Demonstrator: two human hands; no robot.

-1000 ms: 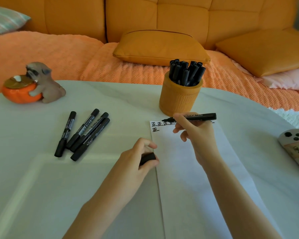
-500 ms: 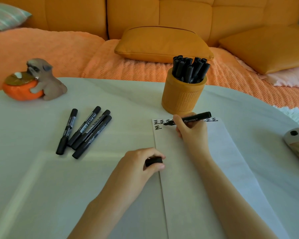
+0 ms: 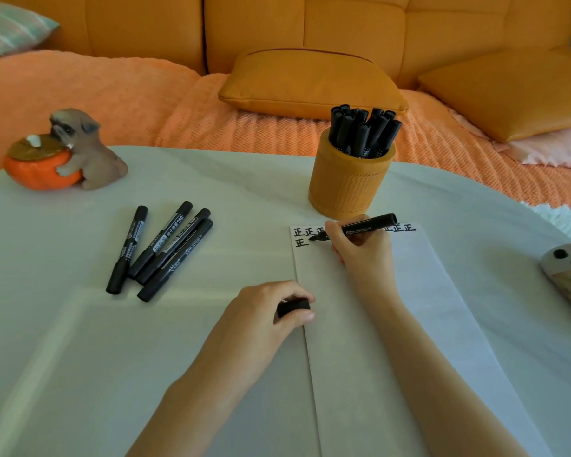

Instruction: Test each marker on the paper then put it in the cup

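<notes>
Your white table (image 3: 80,357) carries a long sheet of paper (image 3: 340,390) that runs away from you. Its far end stops just short of the orange cup (image 3: 348,183), which is already crowded with upright black markers (image 3: 360,133).

Four loose markers (image 3: 170,245) lie in a fan well to the left of the sheet, apart from both hands, and are presumably yet to be tested.

Your left hand (image 3: 261,319) rests at the sheet's left edge, with thumb and fingers curled round a black cap (image 3: 293,308).

Your right hand (image 3: 365,250) lies across the top of the sheet. Its fingers pinch the uncapped marker (image 3: 363,226) in a writing grip.

The marker's long axis runs nearly crosswise to the sheet. The butt points right and slightly away from you, and the nib (image 3: 313,238) points left. The nib sits on or just above the paper; contact cannot be confirmed.

The next stroke turns on one relation. The nib stands just right of the lone character (image 3: 301,243) that opens the second row, under a full first row. The free space therefore lies to the right, toward your own knuckles.

The cap waits nearer you and to the left of the nib. The cup lies straight beyond the writing hand, which is the nearer one to it.
</notes>
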